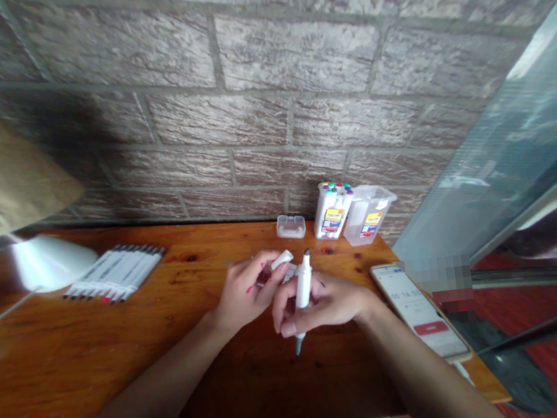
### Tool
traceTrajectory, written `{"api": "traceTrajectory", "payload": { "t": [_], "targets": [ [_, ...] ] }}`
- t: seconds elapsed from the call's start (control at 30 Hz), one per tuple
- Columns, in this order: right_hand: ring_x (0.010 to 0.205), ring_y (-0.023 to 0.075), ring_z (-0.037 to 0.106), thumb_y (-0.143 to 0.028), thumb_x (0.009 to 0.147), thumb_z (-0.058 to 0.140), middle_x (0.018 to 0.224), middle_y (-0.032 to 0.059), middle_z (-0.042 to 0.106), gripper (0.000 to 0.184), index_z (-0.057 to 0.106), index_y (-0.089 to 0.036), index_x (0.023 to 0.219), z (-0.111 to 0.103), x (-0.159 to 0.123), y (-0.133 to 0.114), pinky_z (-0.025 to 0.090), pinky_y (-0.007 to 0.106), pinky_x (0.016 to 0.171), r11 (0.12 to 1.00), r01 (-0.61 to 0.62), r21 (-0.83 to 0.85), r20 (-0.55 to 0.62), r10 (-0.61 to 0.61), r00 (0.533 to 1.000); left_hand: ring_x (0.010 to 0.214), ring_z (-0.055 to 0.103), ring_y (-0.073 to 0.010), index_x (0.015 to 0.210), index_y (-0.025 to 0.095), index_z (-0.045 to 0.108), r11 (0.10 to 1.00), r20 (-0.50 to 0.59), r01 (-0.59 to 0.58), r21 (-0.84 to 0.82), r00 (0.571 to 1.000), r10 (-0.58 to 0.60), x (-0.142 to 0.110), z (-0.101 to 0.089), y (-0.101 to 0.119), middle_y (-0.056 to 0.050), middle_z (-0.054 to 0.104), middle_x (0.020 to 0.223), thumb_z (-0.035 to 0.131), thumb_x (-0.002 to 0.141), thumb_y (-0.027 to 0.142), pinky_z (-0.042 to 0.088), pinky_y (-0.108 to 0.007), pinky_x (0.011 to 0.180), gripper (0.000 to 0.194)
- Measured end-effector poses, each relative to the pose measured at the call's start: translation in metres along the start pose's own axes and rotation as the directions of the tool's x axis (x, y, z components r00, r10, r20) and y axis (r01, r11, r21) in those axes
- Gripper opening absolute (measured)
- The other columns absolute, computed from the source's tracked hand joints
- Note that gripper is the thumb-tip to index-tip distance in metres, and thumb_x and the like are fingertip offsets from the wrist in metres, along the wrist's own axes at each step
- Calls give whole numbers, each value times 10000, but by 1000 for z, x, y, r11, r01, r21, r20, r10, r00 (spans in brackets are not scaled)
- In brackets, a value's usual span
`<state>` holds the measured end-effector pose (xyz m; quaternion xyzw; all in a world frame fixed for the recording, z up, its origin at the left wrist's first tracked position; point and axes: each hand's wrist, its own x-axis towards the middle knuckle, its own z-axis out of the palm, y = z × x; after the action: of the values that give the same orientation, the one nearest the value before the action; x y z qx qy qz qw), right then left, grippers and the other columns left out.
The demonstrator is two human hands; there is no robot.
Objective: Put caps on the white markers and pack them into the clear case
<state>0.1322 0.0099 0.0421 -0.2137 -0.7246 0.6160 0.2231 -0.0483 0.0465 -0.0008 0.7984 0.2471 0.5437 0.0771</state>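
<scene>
In my right hand (319, 301) is a white marker (304, 286), tilted upright with its dark broad tip bare at the top and a grey end pointing down below my fingers. My left hand (250, 286) pinches a white marker cap (281, 259) between thumb and fingers, just left of the bare tip and apart from it. Red ink marks show on the left hand's skin. Something pale lies partly hidden between the two hands; I cannot make out what it is.
Several white markers (115, 274) lie in a row at the left, beside a lamp (50, 262). Toward the wall stand a filled marker case (332, 213), an open clear case (367, 215) and a small clear lid (290, 226). A phone (418, 310) lies near the right edge.
</scene>
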Motion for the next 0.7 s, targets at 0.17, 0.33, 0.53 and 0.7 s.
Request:
{"api": "traceTrajectory", "payload": {
  "t": [0.17, 0.33, 0.53, 0.7],
  "targets": [
    [650, 76, 545, -244, 829, 710, 771, -22, 632, 99, 713, -183, 908, 0, 1, 4, 455, 194, 625, 1000, -13, 2, -5, 13, 1000, 628, 683, -95, 966, 171, 643, 1000, 4, 10, -5, 1000, -10, -1, 1, -2, -6, 739, 764, 603, 935, 258, 526, -162, 609, 100],
    [632, 75, 563, -235, 779, 755, 757, -31, 645, 112, 710, -181, 866, -2, -2, 4, 458, 197, 615, 997, -44, 59, -46, 47, 998, 630, 689, -105, 986, 172, 650, 1000, 5, 22, 17, 1000, -22, -2, 2, -4, -16, 749, 778, 600, 935, 276, 537, -173, 622, 126],
    [470, 54, 427, -393, 696, 835, 569, -57, 545, 293, 664, -158, 737, -12, -3, 9, 340, 170, 447, 972, 56, 228, -370, 34, 928, 587, 667, -97, 1001, 164, 646, 999, -27, 38, 24, 999, -38, 0, 0, -1, -17, 739, 751, 592, 941, 283, 516, -163, 568, 143],
    [372, 27, 161, -608, 775, 714, 433, -119, 320, 438, 614, -183, 743, -30, 0, 9, 163, 158, 382, 853, 316, 416, -658, 42, 752, 579, 665, -92, 1022, 158, 658, 994, -21, 93, -55, 995, -95, 0, 1, 2, -11, 726, 721, 585, 945, 265, 509, -156, 564, 150]
  ]
}}
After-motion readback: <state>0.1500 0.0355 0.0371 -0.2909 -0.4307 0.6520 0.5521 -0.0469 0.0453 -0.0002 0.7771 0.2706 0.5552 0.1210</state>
